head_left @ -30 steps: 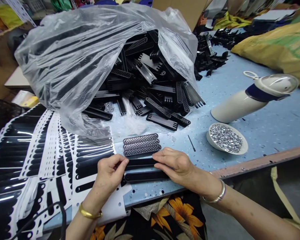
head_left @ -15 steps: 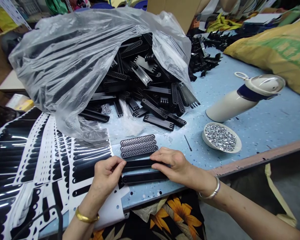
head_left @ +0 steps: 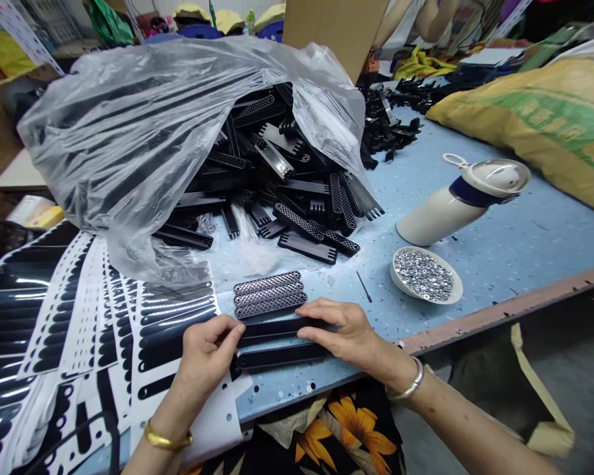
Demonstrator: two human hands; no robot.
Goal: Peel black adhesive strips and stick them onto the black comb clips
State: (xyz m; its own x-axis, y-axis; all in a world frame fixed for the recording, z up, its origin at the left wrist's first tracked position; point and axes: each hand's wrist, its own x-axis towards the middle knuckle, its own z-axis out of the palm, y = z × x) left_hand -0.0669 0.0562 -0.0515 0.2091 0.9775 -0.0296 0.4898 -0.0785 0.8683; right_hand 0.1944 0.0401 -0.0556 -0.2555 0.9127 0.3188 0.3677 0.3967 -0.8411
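Observation:
Between my hands lies a long flat black plastic strip (head_left: 271,330), near the table's front edge. At its left end, my left hand (head_left: 206,349) has thumb and forefinger pinched together. My right hand (head_left: 343,333) grips the right end, thumb on the near side and fingers over the far side. Parallel to it, closer to me, is a second black strip (head_left: 281,357). Just beyond are three black pieces with a diamond-patterned face (head_left: 269,295), laid side by side. Sheets of black rounded-end stickers (head_left: 165,330) are fanned out left of my left hand.
A clear plastic bag (head_left: 143,125) spills a heap of black comb-ended parts (head_left: 306,247). On the right are a bowl of small shiny metal pieces (head_left: 425,276), a tilted white bottle (head_left: 435,214) and a thin dark rod (head_left: 364,287). A yellow sack (head_left: 529,112) lies behind; another person's arms show beyond.
The camera view has shifted slightly, moving the table's contents a little in the picture. Both hands stay at the ends of the same black strip.

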